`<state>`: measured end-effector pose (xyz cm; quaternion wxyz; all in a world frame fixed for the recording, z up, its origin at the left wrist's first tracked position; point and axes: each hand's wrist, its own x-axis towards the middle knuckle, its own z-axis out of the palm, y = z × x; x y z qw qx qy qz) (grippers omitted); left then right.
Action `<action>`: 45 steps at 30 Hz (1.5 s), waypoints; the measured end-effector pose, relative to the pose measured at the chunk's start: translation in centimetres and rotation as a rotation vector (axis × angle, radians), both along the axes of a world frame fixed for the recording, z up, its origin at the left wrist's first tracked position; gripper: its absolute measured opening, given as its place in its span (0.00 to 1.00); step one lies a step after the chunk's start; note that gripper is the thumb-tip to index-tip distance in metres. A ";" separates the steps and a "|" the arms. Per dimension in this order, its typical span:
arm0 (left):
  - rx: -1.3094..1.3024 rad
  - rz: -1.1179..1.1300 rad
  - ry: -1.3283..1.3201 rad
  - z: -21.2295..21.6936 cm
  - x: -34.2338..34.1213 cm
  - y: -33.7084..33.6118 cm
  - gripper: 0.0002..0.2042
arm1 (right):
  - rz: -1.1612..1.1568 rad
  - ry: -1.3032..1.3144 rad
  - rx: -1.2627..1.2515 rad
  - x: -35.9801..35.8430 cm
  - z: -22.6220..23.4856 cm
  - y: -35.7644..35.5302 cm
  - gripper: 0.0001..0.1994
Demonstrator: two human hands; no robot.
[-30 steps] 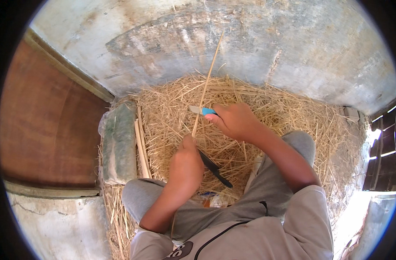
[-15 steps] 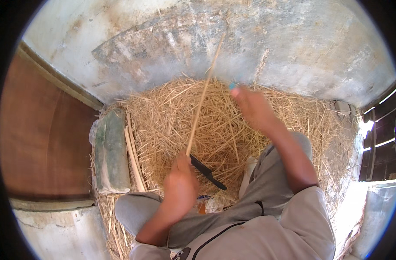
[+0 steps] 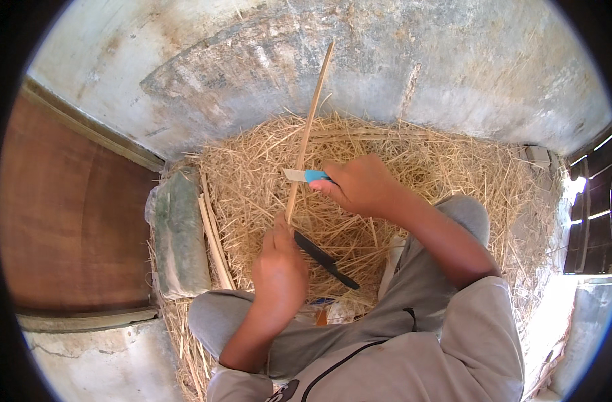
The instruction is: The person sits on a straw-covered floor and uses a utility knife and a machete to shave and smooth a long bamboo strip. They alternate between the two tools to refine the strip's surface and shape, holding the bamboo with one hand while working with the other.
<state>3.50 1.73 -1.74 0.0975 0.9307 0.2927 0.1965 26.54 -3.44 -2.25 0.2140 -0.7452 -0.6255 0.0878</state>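
Knife [image 3: 304,175] in right hand [image 3: 359,186] touches stick [image 3: 308,130] above left hand [image 3: 279,268]

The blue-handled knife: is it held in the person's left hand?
No, the right hand grips the blue-handled knife, while the left hand holds the long thin stick.

A thick heap of dry yellow straw [image 3: 413,174] covered the ground in the middle. Behind it rose a rough grey concrete wall [image 3: 453,74] with pale stains. At the left stood a brown wooden panel [image 3: 71,228], with a narrow pale frame along its upper edge. Just beside the panel lay a greenish block wrapped in clear plastic [image 3: 178,234], and a few thin wooden slats [image 3: 214,238] rested against it, touching the straw. At the far right, dark wooden bars [image 3: 591,221] let bright light in.
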 end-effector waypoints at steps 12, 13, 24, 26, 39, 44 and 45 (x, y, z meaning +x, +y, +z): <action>-0.064 -0.088 0.067 -0.9 -0.7 -1.2 0.23 | -0.293 0.072 -0.197 7.6 -0.3 0.6 0.36; -0.060 -0.089 0.067 -1.0 -0.8 -1.2 0.23 | -0.289 0.069 -0.188 7.5 -0.3 0.7 0.36; -0.188 -0.258 -0.040 2.1 -2.9 -5.8 0.18 | -0.943 0.336 0.343 17.9 -2.5 -3.8 0.35; -0.394 -0.226 -0.018 2.3 -3.1 -4.6 0.16 | -0.813 0.360 0.409 16.1 -2.1 -4.3 0.35; -0.417 -0.172 -0.025 1.4 -2.3 -2.0 0.08 | -0.135 0.161 0.210 2.7 1.3 -2.7 0.29; -0.344 -0.145 0.001 1.0 -2.3 -2.3 0.07 | -0.200 0.103 0.152 4.8 1.1 -2.2 0.31; -0.332 -0.141 0.017 1.0 -2.4 -2.4 0.06 | -0.213 0.099 0.158 5.1 1.1 -2.2 0.31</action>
